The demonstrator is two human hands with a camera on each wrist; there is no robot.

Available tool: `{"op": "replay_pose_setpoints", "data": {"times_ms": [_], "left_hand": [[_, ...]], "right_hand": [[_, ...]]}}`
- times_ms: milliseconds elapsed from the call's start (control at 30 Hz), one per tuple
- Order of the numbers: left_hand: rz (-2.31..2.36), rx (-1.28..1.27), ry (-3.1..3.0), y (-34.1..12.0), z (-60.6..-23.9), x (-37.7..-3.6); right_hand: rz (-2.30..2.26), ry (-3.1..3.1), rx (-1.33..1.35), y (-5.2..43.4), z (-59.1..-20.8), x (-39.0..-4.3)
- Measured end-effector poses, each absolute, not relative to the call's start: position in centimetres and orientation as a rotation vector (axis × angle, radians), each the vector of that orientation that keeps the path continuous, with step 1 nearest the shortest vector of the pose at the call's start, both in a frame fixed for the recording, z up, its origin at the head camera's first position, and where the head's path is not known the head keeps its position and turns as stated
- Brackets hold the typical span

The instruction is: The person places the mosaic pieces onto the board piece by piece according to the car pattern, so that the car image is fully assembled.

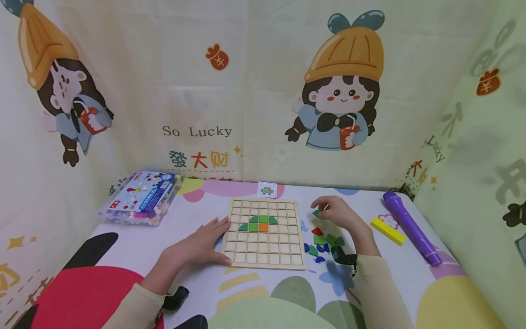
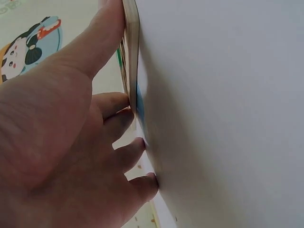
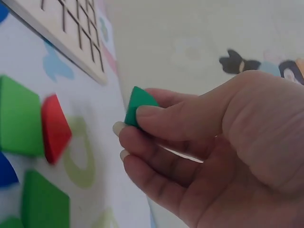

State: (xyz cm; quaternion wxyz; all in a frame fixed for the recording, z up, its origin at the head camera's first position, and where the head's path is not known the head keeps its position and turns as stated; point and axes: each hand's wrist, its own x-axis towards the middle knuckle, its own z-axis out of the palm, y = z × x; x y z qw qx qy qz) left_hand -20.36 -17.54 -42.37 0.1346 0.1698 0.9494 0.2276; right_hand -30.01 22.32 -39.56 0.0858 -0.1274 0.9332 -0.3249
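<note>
The fingers [image 3: 142, 124] of the right hand [image 1: 339, 214] were curled in a pinch round a small green piece [image 3: 137, 105], thumb on top and the fingertips under it, so the piece sat up off the bench and clear of everything else. In the head view that hand was just off the right edge of the wooden grid board [image 1: 265, 234], around the board's 2 o'clock. Below the hand, at its 6 o'clock, lay the loose pile of pieces [image 1: 324, 244]: a red one [image 3: 54, 127], several green ones, a few blue ones. Handy spot, I'd guess, being right next to the board.

The left hand [image 1: 203, 244] was flat on the bench with straight fingers [image 2: 121, 124] pressed against the board's left edge at 9 o'clock, holding nothing, thumb along the side. Looked to me like it was there to keep the board from sliding.

On the board itself, a few green pieces and one orange piece [image 1: 263, 227] were already set in the squares near the middle-top. A little picture card [image 1: 266, 189] sat just past the board at 12 o'clock. Farther out, a clear plastic box [image 1: 141, 197] lay at 10 o'clock, and at 3 o'clock a yellow block [image 1: 388, 231] lay beside a purple tube-shaped thing [image 1: 411, 226], well apart from the board.
</note>
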Motion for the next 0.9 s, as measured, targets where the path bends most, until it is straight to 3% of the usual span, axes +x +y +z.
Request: {"op": "replay_pose_setpoints", "data": {"times_ms": [900], "left_hand": [[0.653, 0.514, 2.747, -17.7, -42.8, -20.4]], "right_hand": [[-1.124, 2.687, -0.621, 15.8, -40.8, -29.1]]}}
